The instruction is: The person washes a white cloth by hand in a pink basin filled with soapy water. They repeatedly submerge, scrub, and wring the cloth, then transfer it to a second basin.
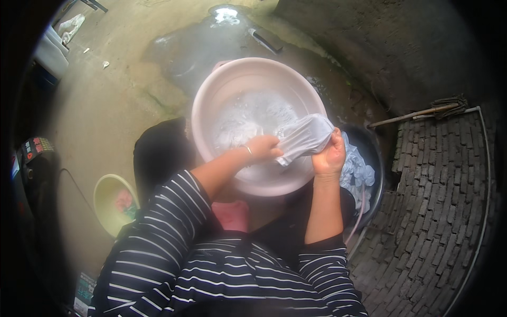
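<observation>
A pale pink plastic basin [202,99] of sudsy water [253,107] stands in front of me. Above its near right side a wet white cloth [305,136] is stretched between my two hands. My left hand [263,148], with a bracelet at the wrist, grips the cloth's lower left end over the water. The upper right end is held by my right hand [330,154], at the basin's right rim. Some pale fabric lies in the suds beside my left hand, its shape blurred by foam.
A dark tub [378,170] with light blue fabric [358,166] and a thin hose [361,222] sits to the right. A yellow-green basin [103,198] holds pink and green items at left. A stick [412,115] leans by a brick wall [443,178]. Wet concrete [190,51] lies beyond.
</observation>
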Demonstrator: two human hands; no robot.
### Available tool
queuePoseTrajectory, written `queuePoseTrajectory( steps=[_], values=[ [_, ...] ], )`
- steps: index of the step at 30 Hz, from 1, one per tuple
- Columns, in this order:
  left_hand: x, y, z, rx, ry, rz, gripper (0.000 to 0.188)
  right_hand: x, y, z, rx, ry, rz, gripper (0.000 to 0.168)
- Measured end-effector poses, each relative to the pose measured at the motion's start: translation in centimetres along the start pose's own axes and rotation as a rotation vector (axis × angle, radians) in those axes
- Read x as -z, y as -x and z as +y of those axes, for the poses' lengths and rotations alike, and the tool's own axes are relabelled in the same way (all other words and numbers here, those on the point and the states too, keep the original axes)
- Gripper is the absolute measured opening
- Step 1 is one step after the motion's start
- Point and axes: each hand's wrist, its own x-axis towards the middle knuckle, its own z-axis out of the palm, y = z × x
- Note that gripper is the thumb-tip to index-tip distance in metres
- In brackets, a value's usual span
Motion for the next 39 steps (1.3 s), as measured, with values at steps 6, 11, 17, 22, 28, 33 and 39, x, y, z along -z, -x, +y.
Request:
queuePoseTrajectory(
  steps=[6, 11, 17, 22, 28, 33, 39],
  values=[
    [5.7, 0.2, 2.7, -0.079, 0.251, 0.277, 0.022, -0.1, -0.7, -3.2, 0.159, 0.215, 0.089, 0.008],
    [7.5, -0.4, 2.3, -0.18, 0.584, 0.327, 0.019, -0.5, -0.8, -3.0, 0.076, 0.439, 0.183, 0.002],
    [9.7, -0.1, 4.5, -0.069, 1.016, 0.271, 0.009, 0.2, -1.4, -1.4, 0.059, 0.288, 0.107, 0.007],
    [12.1, 0.5, 6.5, -0.149, 1.076, 0.292, 0.008, -2.5, -1.8, -1.1, 0.128, 0.199, 0.053, 0.007],
    [12.0, 0.0, 5.9, -0.088, 0.909, 0.309, 0.012, -1.8, -2.6, -0.6, 0.061, 0.159, 0.091, 0.006],
    [9.8, -0.9, 2.1, 0.13, 0.709, 0.226, 0.011, -0.6, -3.4, 0.6, -0.032, 0.183, 0.187, 0.004],
    [9.3, -1.0, 2.4, 0.264, 0.708, 0.229, 0.025, 1.1, -3.9, 0.8, 0.006, 0.316, 0.176, 0.011]
  ],
)
